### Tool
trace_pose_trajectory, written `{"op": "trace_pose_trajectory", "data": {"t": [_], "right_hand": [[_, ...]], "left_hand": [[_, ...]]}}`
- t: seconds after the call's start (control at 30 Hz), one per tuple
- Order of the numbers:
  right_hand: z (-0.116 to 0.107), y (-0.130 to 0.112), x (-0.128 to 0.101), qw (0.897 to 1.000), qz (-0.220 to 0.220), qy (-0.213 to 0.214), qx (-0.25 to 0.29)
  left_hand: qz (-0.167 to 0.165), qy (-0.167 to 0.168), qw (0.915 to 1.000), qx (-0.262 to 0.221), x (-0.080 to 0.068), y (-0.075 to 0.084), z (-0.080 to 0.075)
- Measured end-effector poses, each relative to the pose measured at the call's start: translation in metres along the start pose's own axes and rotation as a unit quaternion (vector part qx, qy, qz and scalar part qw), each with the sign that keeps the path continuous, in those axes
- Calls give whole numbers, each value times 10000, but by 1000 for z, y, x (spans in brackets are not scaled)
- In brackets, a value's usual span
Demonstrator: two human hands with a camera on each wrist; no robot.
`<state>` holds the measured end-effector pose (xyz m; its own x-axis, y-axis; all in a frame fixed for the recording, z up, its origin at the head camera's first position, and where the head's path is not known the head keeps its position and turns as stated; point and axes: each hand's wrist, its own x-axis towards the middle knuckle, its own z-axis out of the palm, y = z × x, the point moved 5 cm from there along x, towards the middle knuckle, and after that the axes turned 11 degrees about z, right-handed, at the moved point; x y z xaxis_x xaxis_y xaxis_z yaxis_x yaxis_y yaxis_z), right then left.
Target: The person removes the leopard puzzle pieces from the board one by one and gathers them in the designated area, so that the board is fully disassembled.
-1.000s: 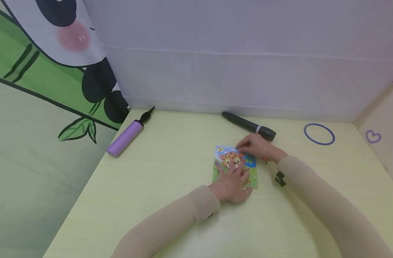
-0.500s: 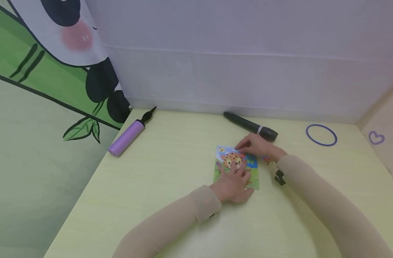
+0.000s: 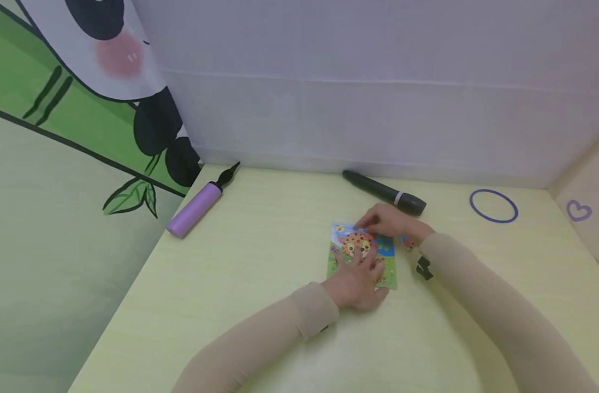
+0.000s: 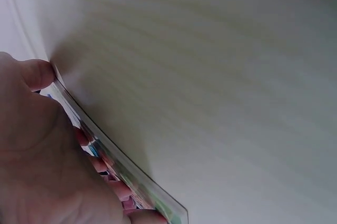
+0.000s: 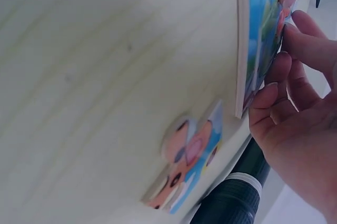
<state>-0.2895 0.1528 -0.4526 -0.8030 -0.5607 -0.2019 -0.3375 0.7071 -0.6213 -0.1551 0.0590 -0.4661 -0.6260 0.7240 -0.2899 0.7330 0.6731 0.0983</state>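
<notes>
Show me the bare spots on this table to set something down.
Bare patches: between the purple pump and the puzzle board; right of the right sleeve, nearer the wearer than the blue ring. Crowded: the board, with the left hand and right hand on it and a loose piece and dark cylinder close by.

The puzzle board [image 3: 354, 243] is parked roughly mid-table [image 3: 260, 229], near half covered by the left hand [image 3: 355, 281], far right corner by the right hand [image 3: 390, 221]. A loose piece [image 5: 194, 155] is tucked just right of the board. Behind that, the tube [image 3: 378, 188] is laid, with the ring [image 3: 498, 221] placed farther right, and the pump [image 3: 196, 210] is stuck way over left by the table's edge.
</notes>
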Motion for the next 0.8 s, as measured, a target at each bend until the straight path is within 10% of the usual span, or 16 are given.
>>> {"op": "trace_pose_trajectory", "data": {"t": [0.8], "right_hand": [[6, -7, 6, 9996, -59, -186, 212]], "left_hand": [[-9, -138, 9999, -17, 1, 1, 0]]}}
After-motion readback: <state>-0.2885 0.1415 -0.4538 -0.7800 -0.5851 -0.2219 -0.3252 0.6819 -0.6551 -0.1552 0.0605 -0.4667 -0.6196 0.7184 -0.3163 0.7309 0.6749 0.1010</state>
